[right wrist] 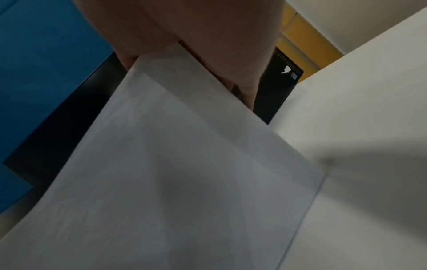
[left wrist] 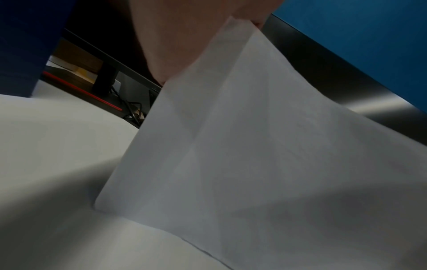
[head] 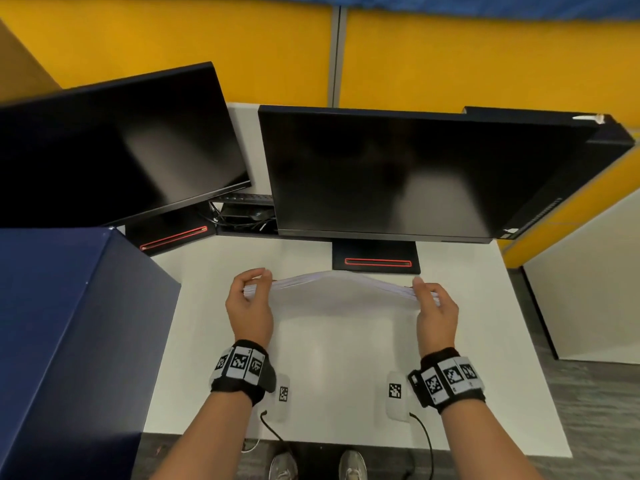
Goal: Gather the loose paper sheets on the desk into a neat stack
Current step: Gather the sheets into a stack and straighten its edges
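Two dark monitors (head: 398, 171) at the desk's (head: 485, 341) far edge | we hold the paper stack (head: 343, 292) upright mid-desk, lower edge touching it | our left hand (head: 250, 306) and right hand (head: 437, 311) pinch its side edges, fingers curled

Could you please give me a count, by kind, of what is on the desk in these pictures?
Monitors: 2
Stacks of paper held by both hands: 1
Blue boxes: 1
Total: 4
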`<action>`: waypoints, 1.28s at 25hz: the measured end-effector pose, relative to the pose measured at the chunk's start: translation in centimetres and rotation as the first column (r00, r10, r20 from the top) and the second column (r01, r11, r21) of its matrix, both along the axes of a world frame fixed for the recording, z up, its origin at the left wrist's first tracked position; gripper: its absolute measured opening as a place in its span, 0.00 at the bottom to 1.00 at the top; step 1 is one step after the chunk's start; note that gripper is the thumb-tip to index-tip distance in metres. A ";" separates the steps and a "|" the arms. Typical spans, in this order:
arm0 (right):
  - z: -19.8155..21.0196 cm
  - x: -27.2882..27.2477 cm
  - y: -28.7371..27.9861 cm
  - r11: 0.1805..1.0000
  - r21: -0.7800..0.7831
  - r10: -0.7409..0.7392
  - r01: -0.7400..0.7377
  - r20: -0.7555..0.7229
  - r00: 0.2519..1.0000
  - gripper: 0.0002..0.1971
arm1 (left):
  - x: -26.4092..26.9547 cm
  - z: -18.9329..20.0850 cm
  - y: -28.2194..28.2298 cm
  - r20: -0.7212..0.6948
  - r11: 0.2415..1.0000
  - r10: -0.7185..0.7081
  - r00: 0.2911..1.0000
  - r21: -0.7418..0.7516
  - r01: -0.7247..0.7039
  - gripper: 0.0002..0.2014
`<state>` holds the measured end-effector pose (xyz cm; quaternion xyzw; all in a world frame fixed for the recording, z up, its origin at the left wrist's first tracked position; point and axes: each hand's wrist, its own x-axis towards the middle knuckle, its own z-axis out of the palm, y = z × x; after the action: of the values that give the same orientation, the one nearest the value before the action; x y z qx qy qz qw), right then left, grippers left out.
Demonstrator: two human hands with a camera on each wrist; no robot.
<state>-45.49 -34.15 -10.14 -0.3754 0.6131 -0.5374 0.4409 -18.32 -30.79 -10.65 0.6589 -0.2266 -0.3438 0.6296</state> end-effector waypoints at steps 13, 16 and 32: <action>-1.3 -1.7 -1.6 0.977 0.038 0.212 -0.209 -0.235 0.949 0.11 | 2.5 -1.3 -0.6 0.198 0.952 -0.282 0.939 0.178 0.249 0.07; -0.6 -2.6 -0.8 0.978 -0.033 0.195 -0.205 -0.190 0.962 0.14 | 2.8 -0.3 0.0 0.204 0.949 -0.312 0.928 0.114 0.295 0.14; -1.2 -2.3 1.6 0.998 0.018 0.053 -0.053 0.028 0.998 0.22 | -0.2 0.1 0.9 0.070 0.986 -0.164 0.984 0.024 0.162 0.12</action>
<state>-47.77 -32.57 -11.35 -0.3800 0.6018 -0.5248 0.4670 -18.48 -29.86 -10.55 0.6559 -0.2991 -0.3722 0.5847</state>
